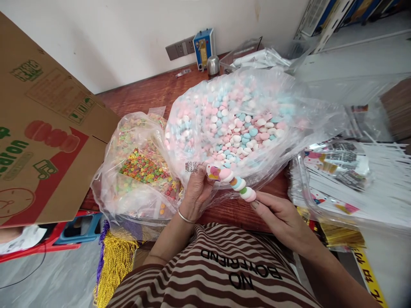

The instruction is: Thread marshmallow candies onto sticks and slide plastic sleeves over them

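A stick of threaded candies (238,183), with pink, white, blue, green and orange pieces, slants between my two hands. My left hand (198,188) pinches its upper-left end, where a printed wrapper (212,172) with pink and yellow patches shows. At the lower-right end, the fingertips of my right hand (282,216) close on the last pink candy. Beyond both hands lies a big clear bag of pastel candies (244,132), open at the top. Left of it is a smaller bag of bright ring-shaped candies (144,171). The stick's core is hidden by the candies.
A large cardboard box (48,128) stands at the left. On the right, a clear plastic tray (308,192) holds white sticks and printed wrappers. Behind the bags are a blue device (204,49), a metal cup (213,66) and another clear bin (229,62).
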`<state>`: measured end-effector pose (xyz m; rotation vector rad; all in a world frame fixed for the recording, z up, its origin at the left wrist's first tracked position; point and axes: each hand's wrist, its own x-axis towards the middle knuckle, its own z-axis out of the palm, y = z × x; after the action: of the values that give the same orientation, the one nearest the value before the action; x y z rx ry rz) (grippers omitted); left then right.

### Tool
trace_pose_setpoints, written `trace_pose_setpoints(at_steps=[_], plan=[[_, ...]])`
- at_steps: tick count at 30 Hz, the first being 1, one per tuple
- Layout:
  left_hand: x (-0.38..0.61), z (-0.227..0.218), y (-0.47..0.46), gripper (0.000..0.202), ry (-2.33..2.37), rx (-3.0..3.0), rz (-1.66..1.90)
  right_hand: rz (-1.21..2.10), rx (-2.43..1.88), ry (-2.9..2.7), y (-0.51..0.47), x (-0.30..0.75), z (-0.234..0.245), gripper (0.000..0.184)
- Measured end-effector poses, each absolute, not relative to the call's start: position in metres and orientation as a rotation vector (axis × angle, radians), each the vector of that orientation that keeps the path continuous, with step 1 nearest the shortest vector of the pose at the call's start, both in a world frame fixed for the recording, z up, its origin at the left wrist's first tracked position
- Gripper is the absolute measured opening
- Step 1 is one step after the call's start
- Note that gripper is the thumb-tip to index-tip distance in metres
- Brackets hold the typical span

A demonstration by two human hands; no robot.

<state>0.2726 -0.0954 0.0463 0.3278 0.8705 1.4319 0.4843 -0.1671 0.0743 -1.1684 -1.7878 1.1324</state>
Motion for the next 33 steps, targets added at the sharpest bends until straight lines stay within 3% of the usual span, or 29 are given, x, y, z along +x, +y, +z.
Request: trace_pose_setpoints(at_steps=[9, 17, 22, 30, 33], plan=[[0.265, 0.035, -0.091, 0.06, 0.935, 0.46, 1.425, 1.327, -1.18, -1.659, -0.167, 0.49, 0.074, 0.03], [0.268, 0.037, -0.093, 0.057, 0.945, 0.435, 1.418, 1.238, -1.164, -1.757, -0.168, 0.488, 0.074, 0.03], [0.268, 0.043, -0.092, 0.059, 0.933, 0.527, 1.429, 0.873, -1.228, -1.9, -0.171, 0.485, 0.076, 0.029], [0.27, 0.053, -0.086, 0.054, 1.147, 0.523, 1.53, -0.106, -1.348, -2.154, -0.173, 0.483, 0.066, 0.025], [0.272, 0.056, -0.087, 0.052, 1.172, 0.533, 1.523, -0.307, -1.377, -2.141, -0.173, 0.484, 0.065, 0.026]])
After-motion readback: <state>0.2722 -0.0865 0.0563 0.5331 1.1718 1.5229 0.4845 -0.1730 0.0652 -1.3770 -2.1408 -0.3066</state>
